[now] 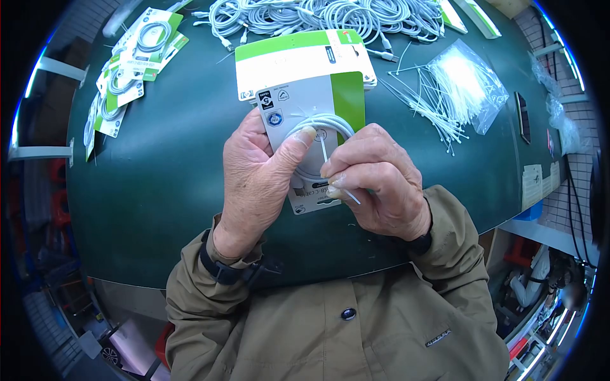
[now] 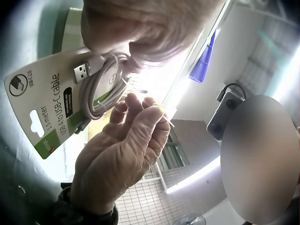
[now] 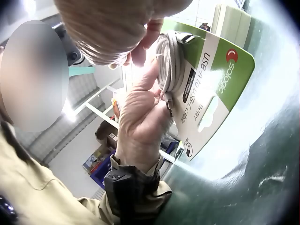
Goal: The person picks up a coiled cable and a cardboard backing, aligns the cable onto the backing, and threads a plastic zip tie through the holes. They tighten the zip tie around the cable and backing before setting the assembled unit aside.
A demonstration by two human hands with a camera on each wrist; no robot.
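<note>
My left hand (image 1: pixel 254 178) grips a white and green cable card (image 1: pixel 309 95), its thumb pressing on a coiled white USB cable (image 1: pixel 337 120) that lies against the card. Through the coil's middle comes a thin white cable tie (image 1: pixel 325 151). My right hand (image 1: pixel 384 184) pinches that tie between thumb and fingers, and its tail sticks out below them. In the left wrist view the coil's USB-A plug (image 2: pixel 81 71) lies on the card near the printed words. The right wrist view shows the smaller plug (image 3: pixel 169 107) at the other side of the coil.
Behind the held card stands a stack of similar cards (image 1: pixel 279 54). A heap of coiled cables (image 1: pixel 343 16) runs along the table's far edge. Cards with cables (image 1: pixel 136 57) lie at left. On the right are loose ties (image 1: pixel 429 108), a bag of ties (image 1: pixel 467 82) and a phone (image 1: pixel 523 117).
</note>
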